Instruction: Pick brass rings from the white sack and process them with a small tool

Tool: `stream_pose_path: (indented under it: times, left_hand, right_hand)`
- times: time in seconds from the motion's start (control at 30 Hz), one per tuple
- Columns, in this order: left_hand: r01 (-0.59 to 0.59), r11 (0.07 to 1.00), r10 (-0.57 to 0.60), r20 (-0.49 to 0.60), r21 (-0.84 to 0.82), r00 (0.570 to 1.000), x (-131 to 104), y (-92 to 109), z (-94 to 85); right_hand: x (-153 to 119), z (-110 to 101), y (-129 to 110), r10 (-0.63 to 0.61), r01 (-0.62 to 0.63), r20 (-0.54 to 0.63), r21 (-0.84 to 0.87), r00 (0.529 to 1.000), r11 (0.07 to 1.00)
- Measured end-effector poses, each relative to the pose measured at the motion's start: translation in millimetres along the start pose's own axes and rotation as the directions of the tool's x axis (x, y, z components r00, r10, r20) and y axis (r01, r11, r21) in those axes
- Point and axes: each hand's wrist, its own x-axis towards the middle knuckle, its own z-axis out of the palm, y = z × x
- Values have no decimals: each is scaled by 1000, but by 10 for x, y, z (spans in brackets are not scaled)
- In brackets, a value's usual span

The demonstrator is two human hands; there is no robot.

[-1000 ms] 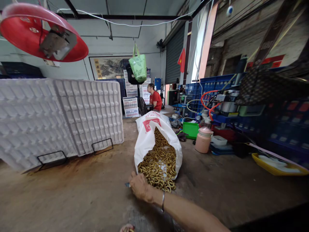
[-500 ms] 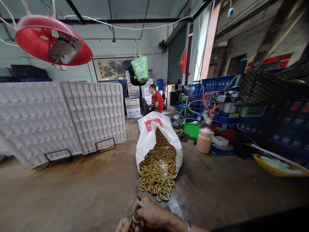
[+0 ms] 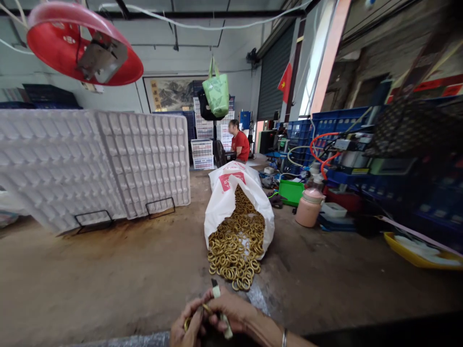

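Head view: over the near edge of the table (image 3: 126, 284), the left hand (image 3: 186, 327) closes on a brass-coloured ring (image 3: 187, 323); the right hand (image 3: 231, 311) grips a slim pale-handled tool (image 3: 216, 291). A slip could nick adjoining fingers. Loose rings (image 3: 231, 270), spilling nearward from the white sack (image 3: 220, 214), could scatter if knocked.

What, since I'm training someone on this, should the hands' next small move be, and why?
Probably steady the gold-coloured ring between the hands with the left hand: the right hand holds a slim tool, its dark tip toward the ring pile, so the left seems better placed, though a second ring shows there.
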Motion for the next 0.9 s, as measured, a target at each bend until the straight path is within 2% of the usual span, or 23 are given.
stream_pose_path:
  times: [0.17,0.3,0.37,0.5,0.6,0.67,0.77,0.83,0.9]
  left_hand:
    - [-94,993,91,43,67,995,-103,191,18]
    - [-146,988,147,-7,50,989,-70,132,35]
    - [-175,981,180,-45,87,983,-51,89,21]
    - [-289,916,322,-78,279,944,-23,65,-36]
    - [-369,849,424,-69,378,903,-4,65,-58]
    - [-390,837,442,-56,383,895,4,60,-56]
    - [-324,893,350,-30,314,936,3,44,-44]
    - [-209,952,216,-8,224,976,-3,34,-38]
    - [-81,990,78,34,119,996,-9,29,-34]
  right_hand:
    - [-109,36,-85,-10,12,50,-39,999,999]
    - [-109,62,-93,-8,15,64,-102,998,995]
    - [-86,58,-73,-43,46,21,-199,999,979]
    - [-54,38,-50,-173,134,-84,-346,981,929]
    - [-73,53,-73,-195,156,-62,-394,979,906]
    - [-92,76,-96,-188,147,-55,-425,981,893]
    - [-98,102,-119,-202,139,-91,-460,975,877]
    - [-82,101,-121,-238,149,-122,-494,964,857]
    - [-55,86,-115,-287,168,-151,-530,946,831]
